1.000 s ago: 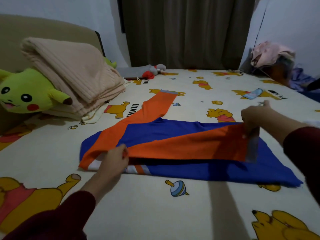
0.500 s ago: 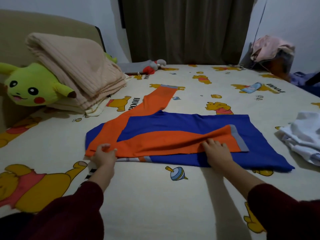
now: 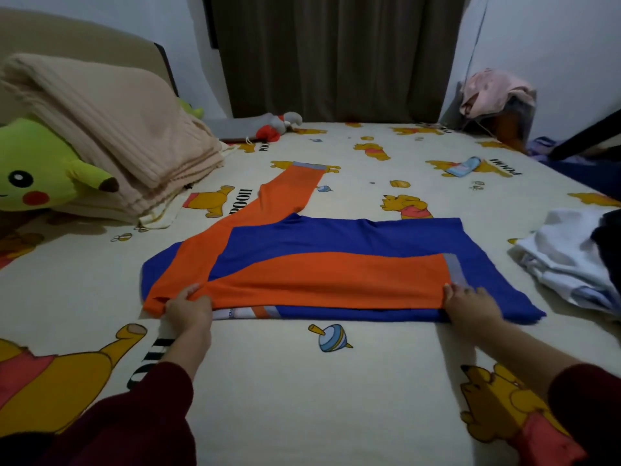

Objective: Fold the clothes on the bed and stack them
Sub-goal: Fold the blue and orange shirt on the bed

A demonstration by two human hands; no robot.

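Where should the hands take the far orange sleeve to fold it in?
Probably at its grey cuff, coming from the far left side. The sleeve lies flat and straight, pointing away from the shirt, so its free end lifts and swings over easily. A second hold near the shoulder would keep the fold line steady.

- Two bare hands show, the left hand [image 3: 188, 311] and the right hand [image 3: 472, 306]; no rings, watch or gloves can be made out on either
- Both forearms are uncovered from the wrist to partway up; the sleeves end well short of the wrists
- The left sleeve [image 3: 134, 418] is dark maroon, of soft plain cloth with no print or stripe; its cuff edge is loose and rounded
- The right sleeve [image 3: 588, 398] is the same dark maroon; only its cuff end shows at the frame's edge; seams and buttons are too dim to tell
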